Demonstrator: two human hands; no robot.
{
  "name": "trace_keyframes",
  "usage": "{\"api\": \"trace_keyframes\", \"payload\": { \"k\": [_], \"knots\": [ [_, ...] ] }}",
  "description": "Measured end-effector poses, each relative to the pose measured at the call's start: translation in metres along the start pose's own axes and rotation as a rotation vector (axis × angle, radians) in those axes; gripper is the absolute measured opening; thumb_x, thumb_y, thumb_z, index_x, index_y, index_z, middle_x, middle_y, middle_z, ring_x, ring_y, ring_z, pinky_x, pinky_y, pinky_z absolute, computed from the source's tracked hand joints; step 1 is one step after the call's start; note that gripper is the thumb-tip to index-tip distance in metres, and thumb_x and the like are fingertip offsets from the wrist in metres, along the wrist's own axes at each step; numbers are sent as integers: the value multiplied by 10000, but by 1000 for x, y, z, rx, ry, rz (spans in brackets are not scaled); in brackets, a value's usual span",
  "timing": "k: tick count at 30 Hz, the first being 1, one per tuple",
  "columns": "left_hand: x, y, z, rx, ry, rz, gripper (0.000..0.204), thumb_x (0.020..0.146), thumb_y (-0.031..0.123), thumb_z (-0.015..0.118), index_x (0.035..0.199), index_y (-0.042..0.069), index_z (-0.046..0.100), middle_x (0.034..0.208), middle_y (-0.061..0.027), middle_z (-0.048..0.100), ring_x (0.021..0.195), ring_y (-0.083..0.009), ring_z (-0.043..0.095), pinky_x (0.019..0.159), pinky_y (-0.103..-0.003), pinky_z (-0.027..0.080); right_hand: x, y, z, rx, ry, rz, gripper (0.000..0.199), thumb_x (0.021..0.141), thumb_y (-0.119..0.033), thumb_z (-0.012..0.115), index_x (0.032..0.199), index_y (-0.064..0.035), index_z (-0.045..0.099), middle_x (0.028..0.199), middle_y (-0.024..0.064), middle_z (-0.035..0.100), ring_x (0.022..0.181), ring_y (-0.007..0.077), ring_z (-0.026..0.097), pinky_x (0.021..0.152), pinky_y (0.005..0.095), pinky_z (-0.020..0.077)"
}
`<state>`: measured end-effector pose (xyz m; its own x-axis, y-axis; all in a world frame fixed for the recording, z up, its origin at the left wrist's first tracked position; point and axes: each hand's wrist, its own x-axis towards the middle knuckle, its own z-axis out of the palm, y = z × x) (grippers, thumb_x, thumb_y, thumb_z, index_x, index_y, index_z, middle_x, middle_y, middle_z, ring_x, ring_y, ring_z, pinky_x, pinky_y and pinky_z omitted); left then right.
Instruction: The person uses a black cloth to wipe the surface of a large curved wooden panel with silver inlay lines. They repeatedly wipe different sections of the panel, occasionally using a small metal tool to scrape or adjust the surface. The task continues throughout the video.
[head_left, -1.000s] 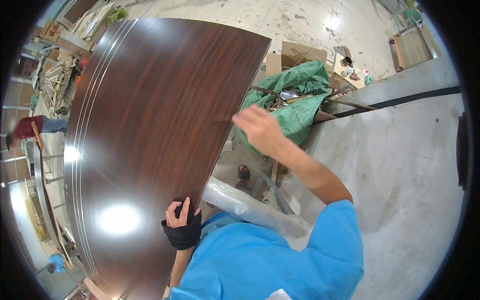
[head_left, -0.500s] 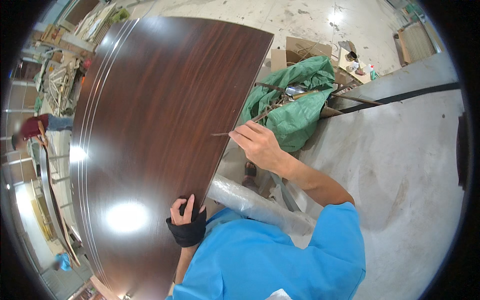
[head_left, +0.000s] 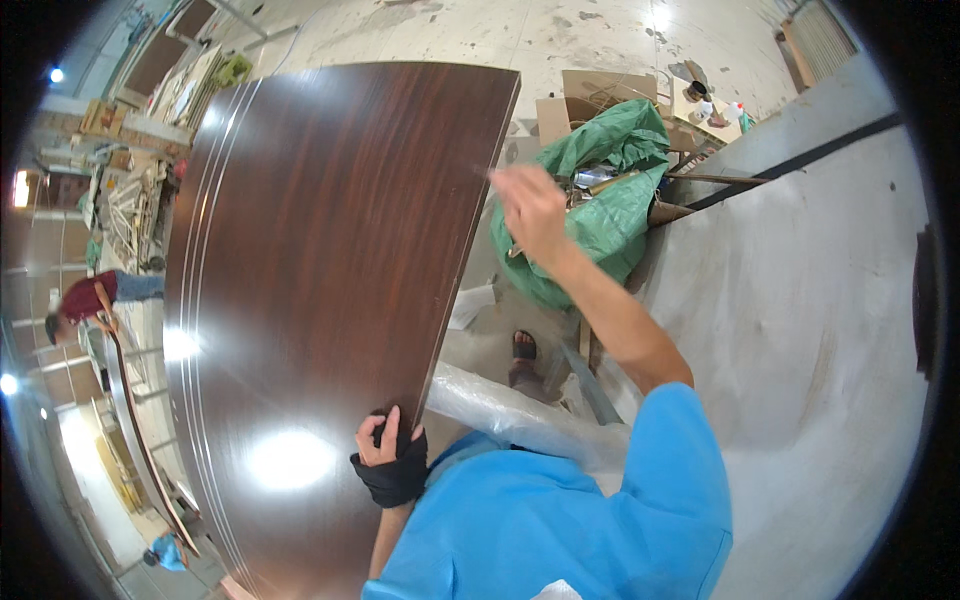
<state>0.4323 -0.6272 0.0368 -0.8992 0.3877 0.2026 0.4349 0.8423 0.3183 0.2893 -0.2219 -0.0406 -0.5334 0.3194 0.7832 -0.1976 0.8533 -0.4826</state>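
A glossy, dark-brown wood-grain panel [head_left: 320,240] is touched from above by the black-wrapped left grip [head_left: 385,452] and is spread leftward of the blurred right grip [head_left: 533,212]. Whether either is clamped cannot be told.

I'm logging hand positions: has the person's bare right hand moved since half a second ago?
Yes. Judged against the dark-brown, wood-grained flat panel, the bare right hand has moved away from the body, along the edge toward the far right corner.

Left hand [head_left: 383,447] curled; blurred right hand [head_left: 532,208] seems pinched, elbow [head_left: 670,372] bent.
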Motion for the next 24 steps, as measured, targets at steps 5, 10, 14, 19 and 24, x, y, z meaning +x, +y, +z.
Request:
{"api": "trace_keyframes", "payload": {
  "k": [5, 10, 14, 19, 24],
  "knots": [
    [3, 0, -1, 32, 16, 52, 552, 769, 187, 896, 1291, 117, 730, 1200, -127, 581, 1017, -316, 665, 796, -424, 567, -5, -57, -31, 240, -33, -104, 186, 844, 47, 744, 1021, -14, 753, 945, 144, 724, 872, 315, 700, 761, 410, 583],
    [3, 2, -3, -13, -13, -2, 575, 753, 203, 904, 1301, 167, 736, 1215, -114, 588, 1048, -325, 640, 840, -448, 559, 8, -26, -19, -54, -97, 2, 207, 844, 21, 703, 1042, -9, 753, 939, 135, 714, 855, 287, 688, 697, 376, 577],
    [3, 5, -5, -20, -4, -12, 566, 761, 214, 901, 1300, 172, 733, 1208, -109, 592, 1039, -319, 642, 834, -444, 556, -46, -92, -39, 126, -349, -217, 255, 792, 17, 700, 1041, 24, 751, 939, 126, 723, 867, 287, 693, 715, 377, 584],
    [6, 5, -6, -34, 5, 20, 529, 805, 205, 879, 1306, 138, 725, 1238, -125, 591, 1094, -317, 649, 866, -446, 565, -13, -116, -47, 41, -473, -251, 265, 800, -52, 669, 1059, -32, 722, 996, 129, 686, 950, 306, 687, 792, 409, 596],
    [-9, -1, -12, -12, -21, 18, 470, 821, 169, 851, 1280, 176, 749, 1253, -122, 601, 1089, -320, 652, 885, -449, 564, 16, -83, -36, -159, -438, -115, 252, 808, 9, 649, 1052, -8, 713, 972, 131, 672, 937, 317, 665, 756, 415, 570]
  ]
}}
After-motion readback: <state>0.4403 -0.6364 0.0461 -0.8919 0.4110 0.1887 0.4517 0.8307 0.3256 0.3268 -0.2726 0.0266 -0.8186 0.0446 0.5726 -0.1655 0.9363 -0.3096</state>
